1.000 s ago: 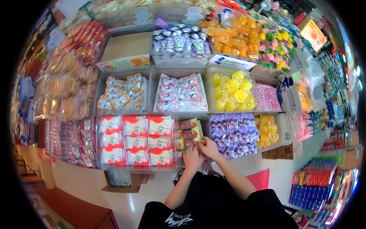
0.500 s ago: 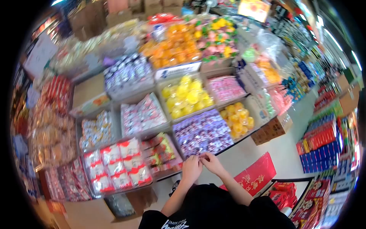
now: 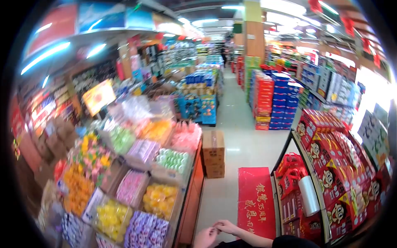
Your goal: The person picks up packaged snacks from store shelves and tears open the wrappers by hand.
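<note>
At the bottom middle, my left hand [image 3: 205,238] and my right hand [image 3: 226,226] meet at the fingertips. The fingers of both are curled and pressed together. Whatever may lie between them is too small or hidden to make out. Nearest on the left is a bin of purple-wrapped sweets [image 3: 147,230], apart from my hands. Behind it are yellow-orange cups [image 3: 161,201] and bright yellow packs [image 3: 111,220]. A red floor mat [image 3: 256,198] with gold writing lies just beyond my right hand.
A cardboard box stack [image 3: 214,155] stands at the display's end. On the right, a shelf of red gift boxes [image 3: 347,186] carries a roll of clear bags [image 3: 309,196]. The aisle floor [image 3: 232,124] runs ahead, past stacked red and blue cartons [image 3: 281,101].
My view has swung up and to the right, from over the sweets display toward the aisle. Both hands stay together at the fingertips and now sit lower in the picture.
</note>
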Tool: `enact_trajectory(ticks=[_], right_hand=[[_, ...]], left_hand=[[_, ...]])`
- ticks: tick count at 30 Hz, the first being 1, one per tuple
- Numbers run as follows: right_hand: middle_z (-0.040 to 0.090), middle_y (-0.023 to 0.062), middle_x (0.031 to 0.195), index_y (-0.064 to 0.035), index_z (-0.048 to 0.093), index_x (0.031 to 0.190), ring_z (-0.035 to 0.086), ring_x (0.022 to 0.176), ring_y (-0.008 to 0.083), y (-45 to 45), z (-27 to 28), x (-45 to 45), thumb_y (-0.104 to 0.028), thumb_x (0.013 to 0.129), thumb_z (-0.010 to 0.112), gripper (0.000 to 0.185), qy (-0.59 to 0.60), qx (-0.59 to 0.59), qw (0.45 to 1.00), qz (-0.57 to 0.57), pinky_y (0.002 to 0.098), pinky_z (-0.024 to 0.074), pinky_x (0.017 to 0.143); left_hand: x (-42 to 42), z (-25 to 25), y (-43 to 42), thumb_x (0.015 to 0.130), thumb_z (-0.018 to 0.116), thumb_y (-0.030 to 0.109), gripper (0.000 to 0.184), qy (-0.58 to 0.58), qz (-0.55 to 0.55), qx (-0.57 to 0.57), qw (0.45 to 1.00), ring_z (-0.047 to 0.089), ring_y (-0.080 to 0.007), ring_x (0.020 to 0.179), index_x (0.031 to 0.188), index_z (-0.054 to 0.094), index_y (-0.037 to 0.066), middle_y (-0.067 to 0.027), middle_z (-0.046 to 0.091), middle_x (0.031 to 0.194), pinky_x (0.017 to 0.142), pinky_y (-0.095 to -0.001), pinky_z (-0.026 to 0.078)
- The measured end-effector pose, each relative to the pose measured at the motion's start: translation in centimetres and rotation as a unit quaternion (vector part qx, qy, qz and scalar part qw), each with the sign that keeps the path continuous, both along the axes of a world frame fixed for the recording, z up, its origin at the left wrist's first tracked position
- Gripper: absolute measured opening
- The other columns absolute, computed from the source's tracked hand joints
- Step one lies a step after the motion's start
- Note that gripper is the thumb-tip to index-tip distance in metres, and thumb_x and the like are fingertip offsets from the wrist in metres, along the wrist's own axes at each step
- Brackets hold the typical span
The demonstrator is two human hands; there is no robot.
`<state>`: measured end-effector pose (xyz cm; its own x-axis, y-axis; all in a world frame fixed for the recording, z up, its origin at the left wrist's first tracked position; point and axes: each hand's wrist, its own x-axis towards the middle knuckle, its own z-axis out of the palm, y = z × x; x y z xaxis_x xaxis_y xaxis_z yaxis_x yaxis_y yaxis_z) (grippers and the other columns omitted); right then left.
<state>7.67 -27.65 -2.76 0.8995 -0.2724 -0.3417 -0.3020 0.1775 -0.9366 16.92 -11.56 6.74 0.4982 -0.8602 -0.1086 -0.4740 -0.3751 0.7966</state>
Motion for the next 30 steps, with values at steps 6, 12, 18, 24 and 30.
enact_trajectory(ticks=[6,12,18,24,30], right_hand=[[0.065,0.0093,0.082,0.0034,0.057,0.115,0.065,0.077,0.0148,-8.2,1.5,-10.4,-0.003,0.087,0.049,0.03,-0.051,0.03,0.977,-0.206,0.0289,0.0524,0.072],[0.067,0.0128,0.083,0.0042,0.058,0.111,0.067,0.076,0.018,-15.4,0.6,-20.0,-0.002,0.088,0.048,0.026,-0.043,0.014,0.94,-0.337,0.0305,0.054,0.069],[0.067,0.0137,0.077,0.0054,0.059,0.104,0.068,0.066,0.0212,-17.4,-0.3,-28.9,0.0,0.087,0.045,0.022,-0.072,0.024,0.857,-0.51,0.0325,0.0544,0.066],[0.068,0.0133,0.084,0.0059,0.061,0.101,0.068,0.069,0.0185,-15.4,1.1,-35.1,0.0,0.085,0.049,0.021,-0.023,-0.069,0.787,-0.612,0.0305,0.0533,0.063],[0.065,0.0096,0.084,0.0032,0.061,0.104,0.066,0.074,0.0166,-13.1,-1.6,-40.1,-0.001,0.086,0.05,0.021,-0.075,0.051,0.674,-0.733,0.0287,0.0525,0.069]], left_hand=[[-6.6,-2.1,-11.3,0.089,0.062,0.031,0.036,0.068,-0.182,0.049,0.98,0.068,-0.0262,0.094,0.113,0.065,0.003,-0.015,0.069,0.104,0.081,-0.0351,0.053],[-10.9,-1.4,-20.3,0.091,0.06,0.029,0.036,0.051,-0.299,0.058,0.951,0.068,-0.0232,0.095,0.117,0.063,0.004,-0.0129,0.069,0.106,0.085,-0.033,0.052],[-16.3,-1.1,-24.0,0.092,0.061,0.026,0.035,0.101,-0.394,0.134,0.904,0.067,-0.0193,0.093,0.116,0.063,0.002,-0.0124,0.07,0.101,0.083,-0.0305,0.051],[-19.0,-5.0,-27.4,0.092,0.063,0.022,0.033,0.164,-0.477,0.152,0.85,0.066,-0.0153,0.091,0.115,0.062,-0.001,-0.0124,0.07,0.097,0.079,-0.028,0.052],[-23.0,-2.6,-31.0,0.093,0.061,0.022,0.032,0.117,-0.566,0.195,0.793,0.066,-0.016,0.089,0.117,0.06,0.001,-0.0112,0.069,0.097,0.078,-0.0275,0.052]])
